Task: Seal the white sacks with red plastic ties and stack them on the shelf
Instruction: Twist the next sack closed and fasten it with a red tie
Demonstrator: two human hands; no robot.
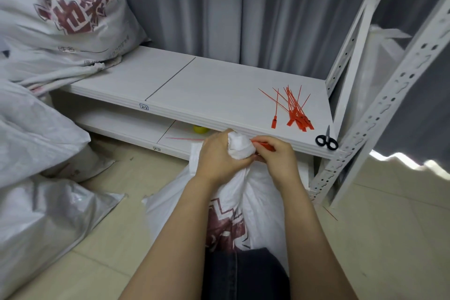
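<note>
- One white sack: bunched neck gripped by left hand; right hand, just beside it, pinches one red tie.
- Beyond right hand, on shelf: spare ties, too overlapped to count; one scissors.

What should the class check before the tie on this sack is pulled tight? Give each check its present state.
1. Sack neck bunched in the left hand: ok.
2. Red tie pinched in the right hand at the neck: ok.
3. Tie looped fully round the neck: cannot tell, hidden by the hands.
4. Spare ties lying on the shelf: ok.
5. Scissors on the shelf corner, apart from the sack: ok.
6. Bare shelf room for the sack: ok.
</note>
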